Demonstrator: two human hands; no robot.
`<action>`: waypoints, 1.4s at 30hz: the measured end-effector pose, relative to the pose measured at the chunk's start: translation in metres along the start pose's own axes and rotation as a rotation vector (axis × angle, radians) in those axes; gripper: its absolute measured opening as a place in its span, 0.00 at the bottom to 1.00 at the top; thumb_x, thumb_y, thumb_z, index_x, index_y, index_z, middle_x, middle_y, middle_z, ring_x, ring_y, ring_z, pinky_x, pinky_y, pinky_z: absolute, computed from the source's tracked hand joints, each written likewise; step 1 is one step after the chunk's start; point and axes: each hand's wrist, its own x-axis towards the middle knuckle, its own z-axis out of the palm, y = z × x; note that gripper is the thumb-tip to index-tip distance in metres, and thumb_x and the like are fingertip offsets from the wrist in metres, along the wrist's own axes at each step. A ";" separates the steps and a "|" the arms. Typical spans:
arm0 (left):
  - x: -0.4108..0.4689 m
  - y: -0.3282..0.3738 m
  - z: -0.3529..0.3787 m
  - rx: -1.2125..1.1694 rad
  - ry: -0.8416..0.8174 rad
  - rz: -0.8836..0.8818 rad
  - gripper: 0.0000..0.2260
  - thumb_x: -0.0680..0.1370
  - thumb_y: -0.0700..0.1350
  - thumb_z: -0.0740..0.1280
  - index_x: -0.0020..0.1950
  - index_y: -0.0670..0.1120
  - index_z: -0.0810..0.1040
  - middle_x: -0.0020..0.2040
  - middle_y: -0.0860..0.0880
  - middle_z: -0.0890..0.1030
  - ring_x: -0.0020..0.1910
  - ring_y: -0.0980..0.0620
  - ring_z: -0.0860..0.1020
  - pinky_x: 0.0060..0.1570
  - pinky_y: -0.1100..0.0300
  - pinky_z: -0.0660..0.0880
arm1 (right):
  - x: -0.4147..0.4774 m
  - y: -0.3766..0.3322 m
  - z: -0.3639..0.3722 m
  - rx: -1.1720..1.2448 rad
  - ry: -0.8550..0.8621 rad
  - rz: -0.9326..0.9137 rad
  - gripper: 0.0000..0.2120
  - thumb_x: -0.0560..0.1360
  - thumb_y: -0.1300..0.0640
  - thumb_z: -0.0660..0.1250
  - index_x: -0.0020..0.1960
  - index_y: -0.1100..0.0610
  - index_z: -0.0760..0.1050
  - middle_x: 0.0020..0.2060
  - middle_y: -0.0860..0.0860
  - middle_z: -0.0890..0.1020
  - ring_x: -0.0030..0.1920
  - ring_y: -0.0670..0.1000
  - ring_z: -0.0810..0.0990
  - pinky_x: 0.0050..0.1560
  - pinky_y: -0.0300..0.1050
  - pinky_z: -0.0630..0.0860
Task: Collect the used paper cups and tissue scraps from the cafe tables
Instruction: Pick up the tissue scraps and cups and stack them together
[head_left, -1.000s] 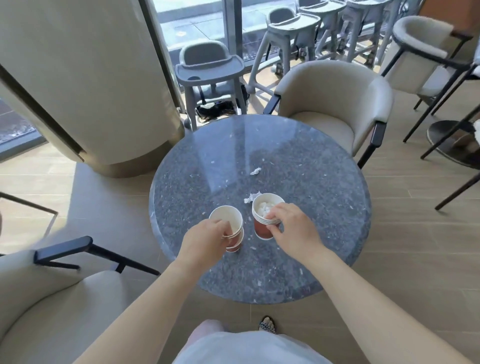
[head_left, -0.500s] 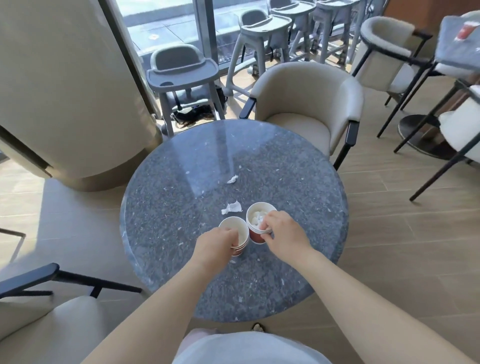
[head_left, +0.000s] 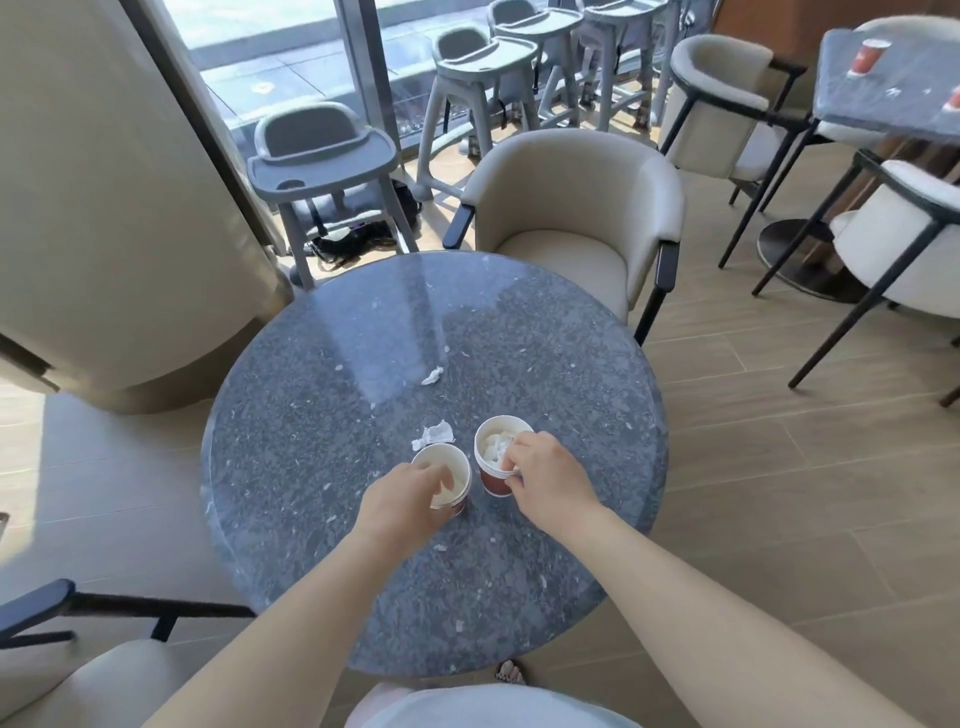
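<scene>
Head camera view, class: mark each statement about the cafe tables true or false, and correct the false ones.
1. The left hand holds the left cup, and the right hand holds the right cup, on the round table. True.
2. The right cup is empty. False: it holds white tissue.
3. Tissue scraps lie on the round table beyond the cups. True.
4. Both cups lie on their sides. False: both stand mouth upward.
5. No other table has a cup. False: a red cup stands on the far table.
</scene>
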 end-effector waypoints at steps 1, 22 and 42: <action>-0.001 0.000 -0.001 -0.022 0.019 0.000 0.11 0.74 0.54 0.65 0.55 0.55 0.73 0.53 0.58 0.75 0.54 0.53 0.73 0.41 0.59 0.70 | 0.001 0.000 0.003 -0.006 -0.009 0.003 0.05 0.74 0.61 0.62 0.48 0.58 0.76 0.51 0.52 0.76 0.53 0.54 0.71 0.45 0.47 0.73; 0.052 -0.066 -0.038 -0.236 0.139 0.016 0.05 0.76 0.50 0.64 0.51 0.53 0.75 0.43 0.58 0.74 0.45 0.53 0.74 0.43 0.57 0.73 | 0.036 -0.026 0.006 0.073 0.074 0.116 0.03 0.73 0.56 0.66 0.46 0.51 0.78 0.47 0.48 0.78 0.49 0.52 0.73 0.46 0.47 0.73; 0.175 -0.130 -0.025 -0.204 -0.180 0.210 0.06 0.75 0.45 0.63 0.50 0.51 0.77 0.45 0.54 0.78 0.46 0.51 0.76 0.45 0.58 0.72 | 0.145 -0.034 0.040 -0.079 -0.206 0.322 0.11 0.76 0.52 0.63 0.57 0.52 0.73 0.55 0.49 0.74 0.58 0.51 0.70 0.49 0.49 0.74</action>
